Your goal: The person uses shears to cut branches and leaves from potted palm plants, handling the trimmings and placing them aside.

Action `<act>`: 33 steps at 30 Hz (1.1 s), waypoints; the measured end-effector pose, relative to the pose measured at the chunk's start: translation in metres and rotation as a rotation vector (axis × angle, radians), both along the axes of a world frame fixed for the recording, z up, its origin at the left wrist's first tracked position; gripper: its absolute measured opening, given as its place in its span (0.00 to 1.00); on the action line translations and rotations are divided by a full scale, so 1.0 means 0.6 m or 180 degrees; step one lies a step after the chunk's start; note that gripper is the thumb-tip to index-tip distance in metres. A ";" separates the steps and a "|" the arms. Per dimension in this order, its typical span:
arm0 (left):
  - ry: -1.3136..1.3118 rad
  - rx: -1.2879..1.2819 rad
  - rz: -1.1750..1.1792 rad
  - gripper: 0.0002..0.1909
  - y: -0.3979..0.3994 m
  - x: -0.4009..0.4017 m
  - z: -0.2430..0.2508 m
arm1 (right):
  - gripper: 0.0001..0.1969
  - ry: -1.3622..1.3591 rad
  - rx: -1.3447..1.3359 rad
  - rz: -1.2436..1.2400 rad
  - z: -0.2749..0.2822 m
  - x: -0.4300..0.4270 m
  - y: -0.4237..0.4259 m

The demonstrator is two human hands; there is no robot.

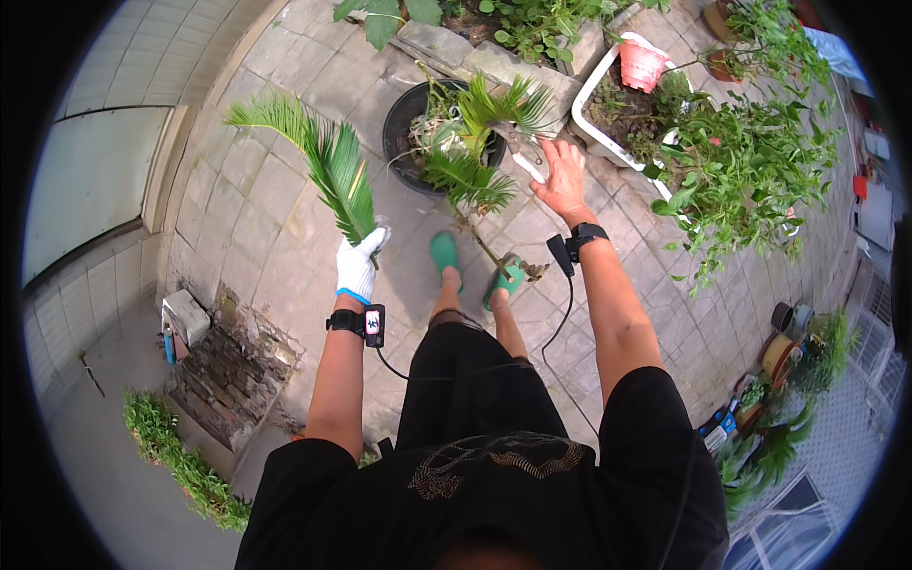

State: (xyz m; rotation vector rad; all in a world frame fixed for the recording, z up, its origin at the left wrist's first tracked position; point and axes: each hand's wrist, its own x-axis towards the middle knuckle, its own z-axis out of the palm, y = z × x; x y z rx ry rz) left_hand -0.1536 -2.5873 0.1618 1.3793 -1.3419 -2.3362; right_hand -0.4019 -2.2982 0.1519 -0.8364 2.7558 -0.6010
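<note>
My left hand (358, 263), in a white knit glove, grips the base of a green cycad frond (342, 171) that arches up and to the left. My bare right hand (563, 174) has its fingers around the handles of pruning shears (528, 160), one handle white. Their metal blades point left toward more fronds (491, 110) over a black plastic pot (399, 160). Dry stalks and leaf scraps (436, 135) lie in the pot. A cut branch (488, 246) with withered leaves slants down from the pot to beside my right foot.
Green clogs (443, 251) are on my feet, close below the pot. Stone edging (499, 64) borders a planted bed ahead. At right stands a white planter tub (597, 139) with a pink pot (641, 63) and leafy plants (748, 157). Broken brickwork (228, 388) lies at left.
</note>
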 end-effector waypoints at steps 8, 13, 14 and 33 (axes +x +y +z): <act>-0.0007 -0.0056 -0.0127 0.17 0.013 -0.025 0.014 | 0.38 -0.0139 0.0841 0.0277 -0.041 0.002 -0.010; -0.0144 -0.0127 -0.0317 0.16 0.014 -0.031 0.011 | 0.38 -0.0362 0.1068 -0.0375 -0.096 -0.010 -0.018; -0.0142 -0.0131 -0.0330 0.16 0.015 -0.033 0.010 | 0.40 -0.0278 0.0904 -0.0566 -0.105 -0.013 -0.016; -0.0653 -0.1522 -0.1659 0.12 0.003 0.051 0.047 | 0.43 -0.3330 -0.0354 -0.0304 0.135 -0.025 0.122</act>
